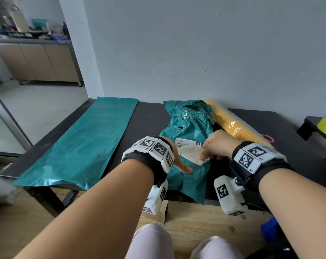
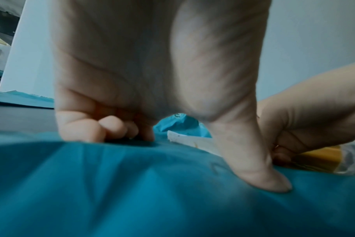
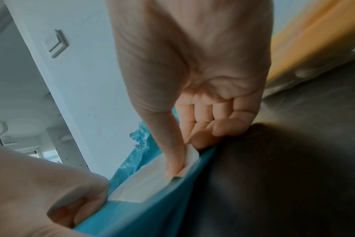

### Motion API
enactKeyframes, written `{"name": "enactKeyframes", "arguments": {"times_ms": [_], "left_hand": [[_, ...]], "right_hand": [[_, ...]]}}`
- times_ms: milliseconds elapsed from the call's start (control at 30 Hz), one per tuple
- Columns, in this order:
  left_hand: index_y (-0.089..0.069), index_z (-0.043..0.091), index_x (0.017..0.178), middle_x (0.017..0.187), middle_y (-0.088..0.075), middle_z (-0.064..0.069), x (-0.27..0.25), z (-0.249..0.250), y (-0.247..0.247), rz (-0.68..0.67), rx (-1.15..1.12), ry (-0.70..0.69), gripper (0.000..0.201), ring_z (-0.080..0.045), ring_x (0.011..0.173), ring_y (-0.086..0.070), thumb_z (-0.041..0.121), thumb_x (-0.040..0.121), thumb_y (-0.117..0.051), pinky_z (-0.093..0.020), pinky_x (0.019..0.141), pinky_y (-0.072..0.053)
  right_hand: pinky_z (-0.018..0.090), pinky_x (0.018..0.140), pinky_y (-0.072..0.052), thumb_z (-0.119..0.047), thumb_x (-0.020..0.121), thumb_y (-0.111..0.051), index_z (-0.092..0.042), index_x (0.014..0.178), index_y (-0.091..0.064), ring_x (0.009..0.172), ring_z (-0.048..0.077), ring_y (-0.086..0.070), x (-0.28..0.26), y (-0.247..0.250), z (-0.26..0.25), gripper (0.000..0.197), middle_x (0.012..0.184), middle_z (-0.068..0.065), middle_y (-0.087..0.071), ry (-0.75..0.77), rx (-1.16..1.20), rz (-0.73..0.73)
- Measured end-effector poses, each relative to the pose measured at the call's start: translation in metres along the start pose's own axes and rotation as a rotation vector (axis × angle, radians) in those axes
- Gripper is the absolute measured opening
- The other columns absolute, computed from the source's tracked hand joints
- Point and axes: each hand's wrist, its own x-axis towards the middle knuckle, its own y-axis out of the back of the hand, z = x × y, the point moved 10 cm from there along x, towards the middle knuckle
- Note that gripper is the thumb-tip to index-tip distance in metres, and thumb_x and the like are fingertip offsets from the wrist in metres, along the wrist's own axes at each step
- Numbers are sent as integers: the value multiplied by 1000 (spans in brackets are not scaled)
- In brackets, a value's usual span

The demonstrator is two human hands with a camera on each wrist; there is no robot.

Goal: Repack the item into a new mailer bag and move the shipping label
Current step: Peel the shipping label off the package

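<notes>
A: Head view, what's my right hand (image 1: 217, 146) doing?
B: I see it pinching the peeled corner of the shipping label (image 1: 191, 152), which lies on the torn old mailer (image 1: 188, 131), long axis running near to far on the counter (image 1: 145, 118).
A: And my left hand (image 1: 179, 163)?
B: Fingers curled, pressing that mailer. The new mailer (image 1: 80, 146) lies flat at left.

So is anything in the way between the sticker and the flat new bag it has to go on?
Nothing visible blocks it. The right hand pinches the half-peeled label on the old bag; only bare table separates it from the new bag.
</notes>
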Motion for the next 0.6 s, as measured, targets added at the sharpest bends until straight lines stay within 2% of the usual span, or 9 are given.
{"name": "enactKeyframes", "arguments": {"times_ms": [100,200,267,367,533,600], "left_hand": [[-54,11,127,99,-57,-3,-1,1,-1,-7,-1,-4,89,-20,88,-54,78,68,-59,-31,72,-40],[-52,10,130,112,-62,-5,-1,1,-1,-12,0,-7,90,-19,90,-52,77,70,-58,-31,74,-39],[-51,10,131,113,-62,-5,-2,1,-1,-12,4,-3,90,-20,90,-52,76,70,-58,-31,74,-39],[-50,10,131,106,-58,-4,-2,1,-1,-18,12,-3,91,-20,90,-52,77,70,-57,-31,74,-39],[-50,10,132,119,-62,-6,-2,1,-1,-14,17,-7,91,-20,91,-52,77,70,-57,-31,74,-39],[-50,10,132,124,-61,-6,-3,1,-1,-14,14,-5,91,-21,94,-54,77,70,-58,-31,75,-40]], "right_hand": [[39,83,-57,-16,68,-84,0,99,-74,92,29,-70,2,2,2,36,92,12,-74,-1,9,14],[39,83,-58,-17,68,-85,-1,95,-74,91,29,-70,5,3,5,33,89,11,-75,4,18,21],[38,80,-58,-17,68,-85,-2,92,-75,90,28,-70,6,3,7,30,88,11,-74,1,28,27],[37,79,-58,-16,69,-85,-1,92,-74,91,29,-70,8,6,10,30,88,12,-74,-6,48,46],[38,82,-58,-17,70,-84,-1,94,-74,91,28,-70,10,8,14,31,90,12,-74,-14,53,47],[35,77,-58,-17,73,-81,-4,96,-74,91,27,-69,8,7,13,27,93,10,-73,-5,43,33]]}}
